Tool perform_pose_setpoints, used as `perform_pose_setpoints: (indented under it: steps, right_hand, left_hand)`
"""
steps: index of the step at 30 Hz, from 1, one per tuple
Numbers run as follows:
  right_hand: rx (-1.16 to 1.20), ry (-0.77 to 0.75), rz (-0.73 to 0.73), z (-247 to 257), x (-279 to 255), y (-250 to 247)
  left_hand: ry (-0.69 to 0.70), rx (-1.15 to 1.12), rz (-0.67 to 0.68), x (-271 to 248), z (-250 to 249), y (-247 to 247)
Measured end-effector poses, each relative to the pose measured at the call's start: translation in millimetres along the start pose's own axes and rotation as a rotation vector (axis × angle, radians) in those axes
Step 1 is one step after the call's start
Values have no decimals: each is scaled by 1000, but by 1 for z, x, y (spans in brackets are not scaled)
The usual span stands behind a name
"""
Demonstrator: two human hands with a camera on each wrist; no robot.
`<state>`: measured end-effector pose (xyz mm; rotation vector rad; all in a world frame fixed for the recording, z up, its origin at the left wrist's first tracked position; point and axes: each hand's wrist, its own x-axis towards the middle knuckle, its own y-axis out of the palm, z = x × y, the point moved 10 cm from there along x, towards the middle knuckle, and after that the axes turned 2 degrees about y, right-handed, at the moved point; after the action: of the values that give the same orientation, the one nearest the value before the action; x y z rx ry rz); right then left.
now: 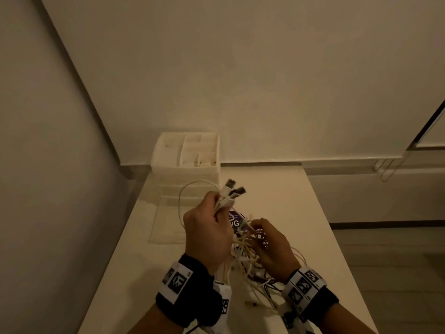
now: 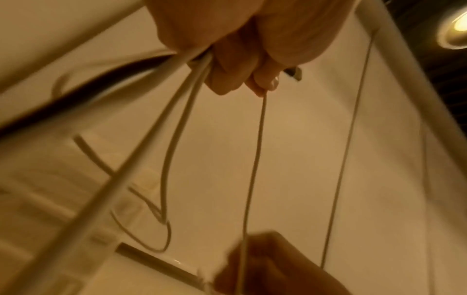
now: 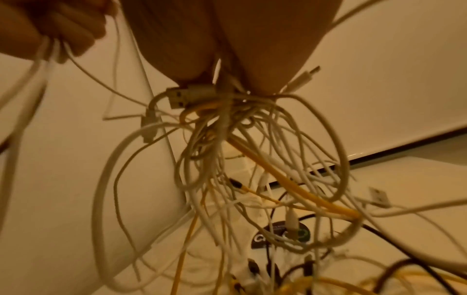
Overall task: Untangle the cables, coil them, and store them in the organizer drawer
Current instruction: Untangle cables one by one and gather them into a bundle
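A tangle of white, yellow and dark cables (image 1: 250,247) hangs between my two hands above the table. My left hand (image 1: 207,227) grips a few white cables near their USB plugs (image 1: 234,189), which stick up past the fingers. In the left wrist view its curled fingers (image 2: 242,65) hold white cables (image 2: 177,123) that hang down. My right hand (image 1: 272,244) clutches the knot of the cable tangle (image 3: 222,111), loops drooping below it. The white organizer (image 1: 185,153) stands at the table's far left corner, its lowest drawer (image 1: 166,222) pulled out towards me.
A white table (image 1: 301,213) runs away from me to the wall. A dark round sticker (image 1: 237,222) lies under the cables. A small loose plug (image 1: 250,303) lies near the front. The floor drops off to the right of the table.
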<state>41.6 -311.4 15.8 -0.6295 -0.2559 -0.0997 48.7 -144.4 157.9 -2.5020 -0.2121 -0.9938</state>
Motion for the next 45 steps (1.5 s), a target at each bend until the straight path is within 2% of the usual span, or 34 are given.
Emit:
perform_pose_setpoints:
  steps: [2, 5, 9, 12, 15, 18, 21, 23, 25, 29, 31, 35, 39, 42, 45]
  right_hand:
    - [-47, 28, 6, -13, -10, -1]
    - [-88, 187, 134, -36, -19, 6]
    - [-161, 263, 227, -36, -18, 3]
    - [33, 389, 219, -38, -20, -5]
    - [185, 441, 214, -35, -25, -4]
    - [286, 419, 210, -27, -30, -6]
    - [161, 377, 343, -18, -38, 10]
    - [126, 347, 338, -13, -38, 17]
    - [152, 383, 312, -18, -40, 20]
    - [77, 426, 425, -26, -40, 31]
    - [149, 442, 364, -28, -35, 25]
    - [281, 496, 300, -38, -44, 19]
    - [339, 560, 194, -45, -50, 17]
    - [289, 517, 105, -39, -49, 10]
    - [308, 509, 146, -38, -57, 15]
  left_hand:
    - [-33, 3, -3, 2, 18, -1]
    - [-81, -29, 64, -7, 29, 8]
    - [-141, -57, 21, -8, 36, 6]
    - [-170, -18, -14, 1, 39, -2]
    - [-180, 19, -42, 7, 44, -7]
    - [-202, 48, -110, 12, 52, -18]
    - [-144, 10, -92, 7, 39, -13]
    - [-110, -19, -59, 6, 29, -7]
    - [-114, -39, -70, 5, 27, -8]
    - [-113, -102, -154, -1, 17, -19]
    - [-96, -107, -116, -1, 12, -15]
    - [-151, -129, 0, -2, 24, -5]
    - [-206, -152, 7, -12, 35, -6]
    - [-223, -160, 17, -14, 35, -3]
    - [-240, -164, 5, -12, 33, -3]
